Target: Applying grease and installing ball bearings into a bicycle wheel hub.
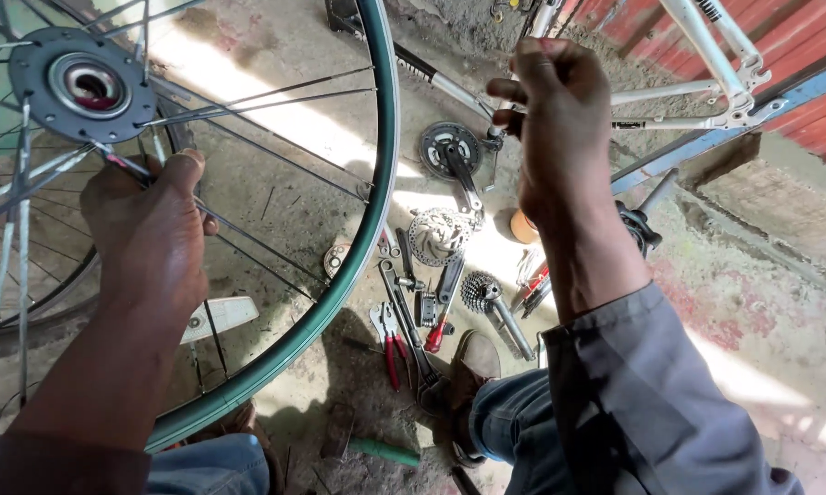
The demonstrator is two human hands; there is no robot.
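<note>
On the concrete floor (761, 302), the left hand (147, 229) is clamped on spokes (248, 96) near the wheel's hub (81, 82); the right hand (555, 110) pinches a thin spoke raised above scattered tools (413, 312). Loose grip could drop it among them, or the green rim (376, 183) could roll.

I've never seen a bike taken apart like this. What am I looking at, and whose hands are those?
The camera sits on a person's head and looks down, so both hands are theirs. The left hand grips the thin spokes of a bicycle wheel, near its round hub. The green rim curves past it. The right hand is raised, pinching something thin; what it is I cannot tell. On the dirt floor lie red-handled pliers, a crank with its toothed ring and a stack of gears. A white bicycle frame lies behind.
</note>
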